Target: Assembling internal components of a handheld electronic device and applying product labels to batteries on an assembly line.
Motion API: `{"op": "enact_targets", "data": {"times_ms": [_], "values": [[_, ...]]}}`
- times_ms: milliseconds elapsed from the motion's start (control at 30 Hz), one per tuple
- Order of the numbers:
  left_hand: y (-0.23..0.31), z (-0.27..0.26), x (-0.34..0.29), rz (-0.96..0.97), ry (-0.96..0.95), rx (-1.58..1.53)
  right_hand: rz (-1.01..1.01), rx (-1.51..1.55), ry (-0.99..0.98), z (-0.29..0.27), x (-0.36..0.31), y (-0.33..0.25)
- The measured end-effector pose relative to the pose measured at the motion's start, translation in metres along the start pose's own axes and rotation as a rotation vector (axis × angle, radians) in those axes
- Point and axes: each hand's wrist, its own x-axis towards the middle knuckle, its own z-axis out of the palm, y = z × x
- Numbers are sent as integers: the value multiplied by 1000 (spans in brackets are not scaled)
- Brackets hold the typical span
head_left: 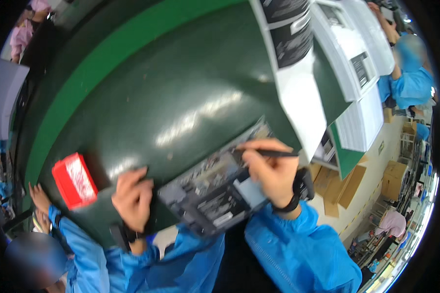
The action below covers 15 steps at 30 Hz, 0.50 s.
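An opened laptop base lies tilted on the green table at its near edge, its circuit board and black battery exposed. My right hand is over the right part of it, closed in a pinch around a slim black pen-shaped tool. The tool's tip points left at the circuit board; whether it touches cannot be made out. To the left of the laptop base my left hand rests by the table, fingers loosely bent and apart, with nothing visible in them. Left of that hand is a red plastic bin.
White foam trays are stacked at the far right, beside a hanging printed sheet. A co-worker's hand rests near the red bin on the left. Cardboard boxes stand on the floor to the right.
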Motion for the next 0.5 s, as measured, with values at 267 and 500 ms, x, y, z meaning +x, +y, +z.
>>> {"op": "enact_targets", "data": {"times_ms": [267, 500], "values": [[44, 20, -69, -132, -57, -91, -1, -78, -131, -4, 4, 16], [75, 46, -27, -742, -46, -1044, 39, 177, -217, -10, 25, 1]]}}
